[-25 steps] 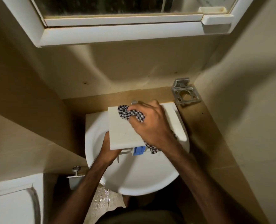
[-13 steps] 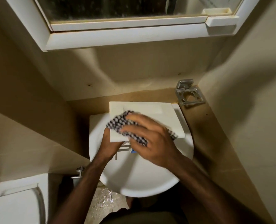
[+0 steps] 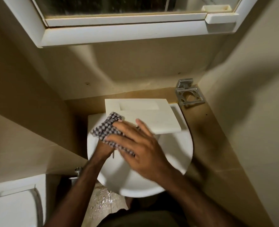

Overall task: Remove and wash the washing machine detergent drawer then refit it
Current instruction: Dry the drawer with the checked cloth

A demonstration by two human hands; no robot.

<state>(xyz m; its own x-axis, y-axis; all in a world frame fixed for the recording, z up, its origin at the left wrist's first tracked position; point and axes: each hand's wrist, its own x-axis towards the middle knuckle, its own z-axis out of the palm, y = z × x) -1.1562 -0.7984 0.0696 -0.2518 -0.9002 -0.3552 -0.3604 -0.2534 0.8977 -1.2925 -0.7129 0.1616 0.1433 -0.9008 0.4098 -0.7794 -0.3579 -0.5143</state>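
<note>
Your right hand [image 3: 140, 149], fingers spread flat, presses one checked cloth [image 3: 107, 128] against the detergent drawer [image 3: 153, 118], held over the white basin [image 3: 176, 154]. Your left hand [image 3: 102, 149] grips the drawer beneath, mostly hidden. One metal holder [image 3: 189, 95] sits behind.

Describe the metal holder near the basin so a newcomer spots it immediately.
Start at the round white washbasin under the mirrored cabinet. Go to its far right corner, where the two beige walls meet. The metal holder is fixed there: a square silver frame with cut-out holes, the only shiny fitting beside the white detergent drawer.
</note>
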